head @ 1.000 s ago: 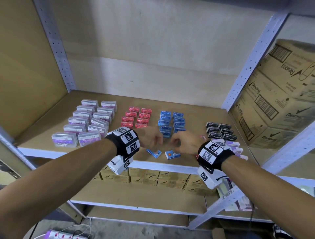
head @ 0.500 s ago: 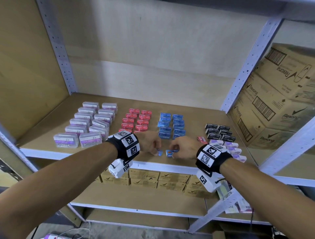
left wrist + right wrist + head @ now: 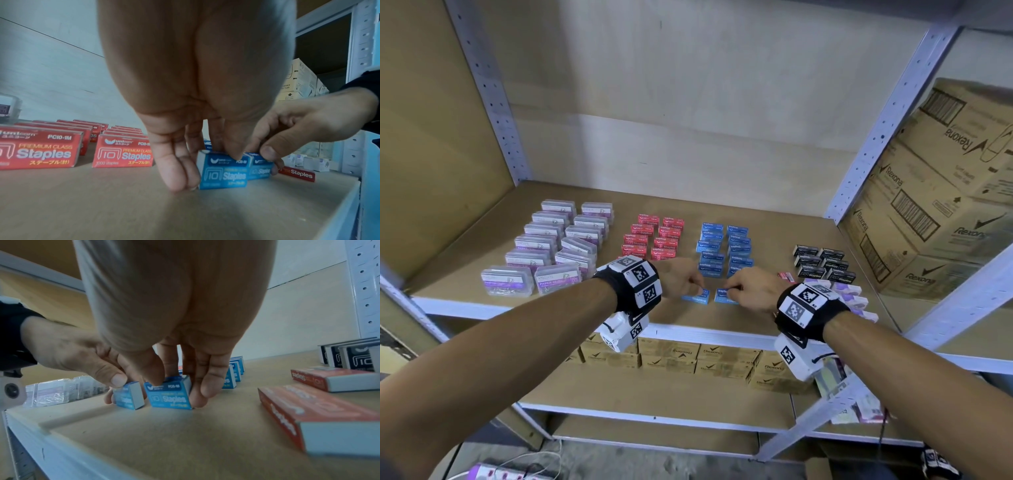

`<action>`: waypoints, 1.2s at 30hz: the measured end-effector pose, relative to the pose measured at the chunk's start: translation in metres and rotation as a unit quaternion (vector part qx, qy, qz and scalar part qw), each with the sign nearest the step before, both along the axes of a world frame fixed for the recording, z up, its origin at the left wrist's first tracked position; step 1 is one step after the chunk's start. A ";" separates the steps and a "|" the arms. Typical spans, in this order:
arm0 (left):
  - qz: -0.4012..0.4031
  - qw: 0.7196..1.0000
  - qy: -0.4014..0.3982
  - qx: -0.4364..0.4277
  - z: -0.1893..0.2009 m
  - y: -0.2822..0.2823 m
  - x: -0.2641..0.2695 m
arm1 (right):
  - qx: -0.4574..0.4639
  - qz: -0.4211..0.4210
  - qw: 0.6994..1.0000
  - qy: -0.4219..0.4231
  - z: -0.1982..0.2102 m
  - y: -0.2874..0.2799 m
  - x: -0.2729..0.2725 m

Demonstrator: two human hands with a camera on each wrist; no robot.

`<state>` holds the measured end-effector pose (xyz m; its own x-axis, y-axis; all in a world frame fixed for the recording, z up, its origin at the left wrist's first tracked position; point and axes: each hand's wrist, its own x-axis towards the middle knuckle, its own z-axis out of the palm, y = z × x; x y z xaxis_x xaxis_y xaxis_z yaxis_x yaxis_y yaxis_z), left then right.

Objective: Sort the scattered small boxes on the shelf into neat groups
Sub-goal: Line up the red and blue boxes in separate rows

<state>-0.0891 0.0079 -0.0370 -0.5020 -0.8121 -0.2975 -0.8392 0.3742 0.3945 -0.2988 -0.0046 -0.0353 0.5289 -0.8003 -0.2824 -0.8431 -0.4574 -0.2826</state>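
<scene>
I am pinching one small blue staple box [image 3: 697,296] with my left hand [image 3: 681,277], thumb on its front top edge and fingers [image 3: 174,168] curled down around its left end, while it is standing on the shelf [image 3: 585,308] near the front edge. My right hand [image 3: 751,287] is gripping a second blue staple box [image 3: 724,296] the same way, thumb on top and fingers [image 3: 207,379] wrapping its right end; the two boxes are sitting just beside each other between my hands. Just beyond my fingertips the two columns of blue boxes [image 3: 724,248] are lining up toward the back wall. To the left of my left fingers are standing the red staple boxes [image 3: 652,238], and farther left the clear paper-clip cases [image 3: 551,246]. To the right of my right fingers two loose red boxes [image 3: 308,415] are lying flat, with the black staple boxes [image 3: 823,262] behind them and some purple-and-white boxes [image 3: 851,294] by my right wrist.
</scene>
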 end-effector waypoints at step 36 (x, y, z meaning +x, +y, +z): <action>0.112 0.988 0.034 -0.104 -0.007 -0.013 -0.028 | -0.065 -0.062 0.996 -0.002 -0.002 -0.015 -0.015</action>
